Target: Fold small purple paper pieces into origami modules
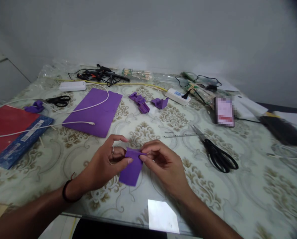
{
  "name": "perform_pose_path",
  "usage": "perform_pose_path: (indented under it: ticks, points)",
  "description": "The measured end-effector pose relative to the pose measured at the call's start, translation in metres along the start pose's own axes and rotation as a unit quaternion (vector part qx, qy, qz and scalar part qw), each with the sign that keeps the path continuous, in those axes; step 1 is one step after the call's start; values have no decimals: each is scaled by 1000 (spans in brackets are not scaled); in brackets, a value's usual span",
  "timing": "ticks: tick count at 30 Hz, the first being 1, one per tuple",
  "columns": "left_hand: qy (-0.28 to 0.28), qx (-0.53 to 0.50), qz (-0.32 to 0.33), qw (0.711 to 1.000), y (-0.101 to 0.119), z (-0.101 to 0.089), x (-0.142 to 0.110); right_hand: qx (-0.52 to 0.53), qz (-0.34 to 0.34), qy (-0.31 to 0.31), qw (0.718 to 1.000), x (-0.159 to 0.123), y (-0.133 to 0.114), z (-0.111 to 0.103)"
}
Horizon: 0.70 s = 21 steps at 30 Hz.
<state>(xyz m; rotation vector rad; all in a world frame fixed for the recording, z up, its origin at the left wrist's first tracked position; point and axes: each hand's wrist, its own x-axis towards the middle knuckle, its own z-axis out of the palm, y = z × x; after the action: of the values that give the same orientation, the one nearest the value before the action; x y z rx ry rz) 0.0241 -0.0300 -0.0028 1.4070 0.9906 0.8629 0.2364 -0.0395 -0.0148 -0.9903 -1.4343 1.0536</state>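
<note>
A small purple paper strip [132,171] is held between my two hands above the table, its top edge folded over. My left hand [111,159] pinches the strip's left side between thumb and fingers, with the index finger raised. At the right end of the fold, my right hand [164,162] grips the paper between thumb and fingertips. Beyond the hands lie a pleated purple paper piece [140,102] and a smaller folded purple piece [160,103]. Larger purple sheets [93,113] rest to the left, crossed by a white cable.
Black-handled scissors [218,154] lie on the right by a clear ruler [180,135]. A second pair of scissors [60,100], a red paper pack [11,129] and a white power bank [72,86] are left. A power strip [177,96] and phone [224,111] sit further back.
</note>
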Motion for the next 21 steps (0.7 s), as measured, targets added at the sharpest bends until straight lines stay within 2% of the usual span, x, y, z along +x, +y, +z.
perform_pose_path:
  ticks: [3,5,8,11,13,15,17,19,21]
  points:
    - [77,73,67,992,0,-2,-1,13,-34,-9,999,0,-1,0]
    - [99,152,119,976,0,-5,-1,52,-38,-7,998,-1,0,2]
    - [61,194,219,954,-1,-9,0,107,-17,-1,994,-3,3,2]
    - [46,197,320,926,-4,-10,1,23,-56,-18,998,-4,5,-1]
    - [78,229,347,906,-5,-10,2,-36,-102,-39,993,-5,3,-5]
    - [118,260,352,891,-5,-10,2,-56,-135,-59,987,-6,1,-8]
    - [135,273,361,882,-5,-11,1,-63,-160,-70,983,-7,-2,-9]
    - [121,266,370,882,-3,-11,0,-67,-180,-65,979,-6,-4,-8]
    - [91,249,359,895,1,-12,-3,-72,-192,-61,977,-5,-6,-8]
